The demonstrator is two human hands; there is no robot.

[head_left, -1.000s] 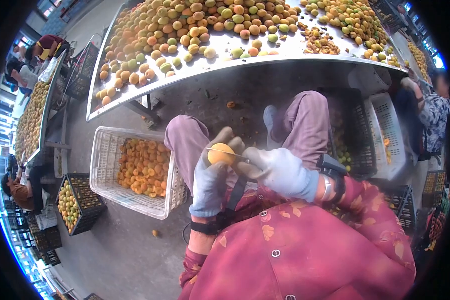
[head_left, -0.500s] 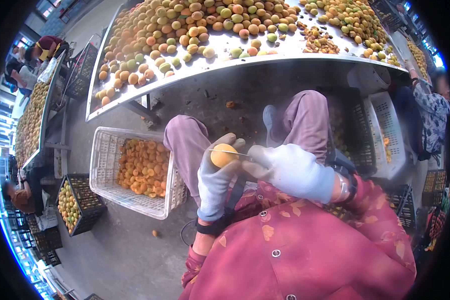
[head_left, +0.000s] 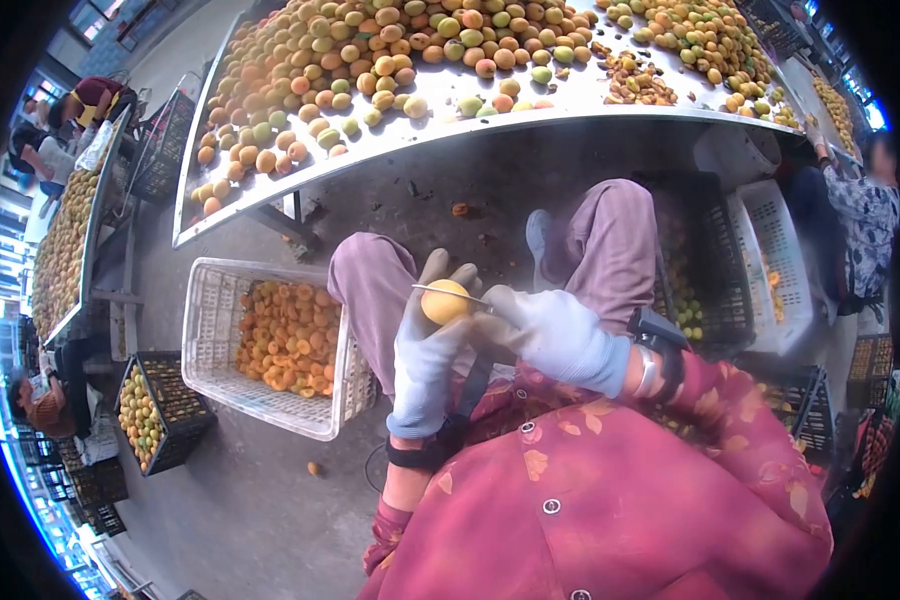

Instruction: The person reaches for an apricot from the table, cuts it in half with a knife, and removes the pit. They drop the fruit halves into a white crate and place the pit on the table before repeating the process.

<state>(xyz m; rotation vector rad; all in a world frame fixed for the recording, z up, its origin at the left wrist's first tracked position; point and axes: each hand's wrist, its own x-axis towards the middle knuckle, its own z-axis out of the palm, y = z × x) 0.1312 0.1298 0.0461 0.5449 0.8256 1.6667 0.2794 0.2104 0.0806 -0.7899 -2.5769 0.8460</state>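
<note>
Right hand (head_left: 555, 335) shifted left; crate (head_left: 212, 325) (white) holds cut fruit (head_left: 288, 340).

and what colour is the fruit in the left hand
The fruit is yellow-orange, as the head view shows.

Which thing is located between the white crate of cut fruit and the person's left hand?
The left leg, in mauve trousers, lies between the white crate and the gloved left hand, as the head view shows.
</note>
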